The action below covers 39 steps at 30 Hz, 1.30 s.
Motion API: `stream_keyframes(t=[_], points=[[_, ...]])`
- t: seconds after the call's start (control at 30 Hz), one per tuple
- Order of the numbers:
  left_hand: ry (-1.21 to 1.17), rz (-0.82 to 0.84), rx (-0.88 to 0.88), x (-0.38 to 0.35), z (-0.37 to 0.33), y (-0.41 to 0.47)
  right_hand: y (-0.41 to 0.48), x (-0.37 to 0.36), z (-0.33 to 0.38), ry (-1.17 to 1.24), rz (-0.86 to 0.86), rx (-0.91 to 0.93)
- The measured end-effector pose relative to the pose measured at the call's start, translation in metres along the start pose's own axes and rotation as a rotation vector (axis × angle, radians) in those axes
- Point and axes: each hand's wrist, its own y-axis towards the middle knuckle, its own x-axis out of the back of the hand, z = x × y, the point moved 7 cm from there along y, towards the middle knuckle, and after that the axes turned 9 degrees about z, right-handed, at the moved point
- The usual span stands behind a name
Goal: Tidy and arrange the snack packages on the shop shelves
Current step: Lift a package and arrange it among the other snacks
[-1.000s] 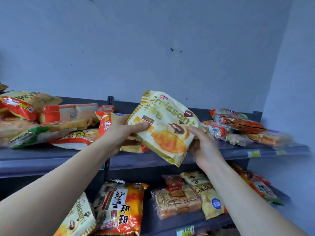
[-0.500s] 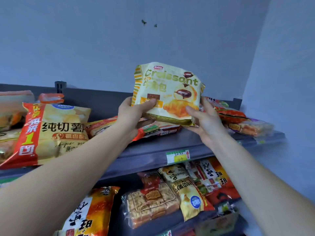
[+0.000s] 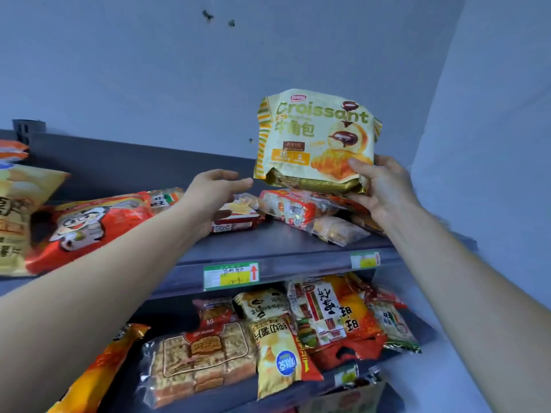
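Observation:
A pale yellow croissant bag stands upright at the right end of the upper shelf, resting on a pile of red and clear snack packs. My right hand grips its lower right corner. My left hand is off the bag, fingers spread, hovering just left of it above a small red pack. A red cartoon-print bag lies flat further left on the same shelf.
A yellow chip bag leans at the far left. The lower shelf holds noodle bricks, a chip bag, an upside-down croissant bag and orange rice-cracker bags. Price tags hang on the upper shelf edge. A wall closes the right side.
The croissant bag went up and to the right onto the pile at the shelf's right end. My left hand let go of it; only my right hand holds it now.

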Motion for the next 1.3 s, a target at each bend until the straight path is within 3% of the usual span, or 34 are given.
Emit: stream_keyframes(t=[0.3,0.67,0.83,0.97,1.13,1.3], points=[[0.073,0.074,0.051,-0.07,0.025,0.014,0.021,0.073,-0.026,-0.007,0.008,-0.058],[0.292,0.09,0.086,-0.092,0.032,0.023,0.044,0.08,-0.044,-0.024,0.035,-0.076],[0.473,0.236,0.076,-0.135,0.048,0.023,0.053,0.094,-0.058,-0.052,-0.034,-0.05],[0.882,0.335,-0.044,-0.168,0.054,0.033,0.064,0.107,-0.067,-0.082,-0.111,-0.004],[1.157,0.418,-0.219,-0.203,0.063,0.061,0.082,0.125,-0.076,-0.192,-0.21,0.039],[1.52,0.264,-0.49,-0.226,0.057,0.077,0.095,0.135,-0.086,-0.258,-0.25,0.043]])
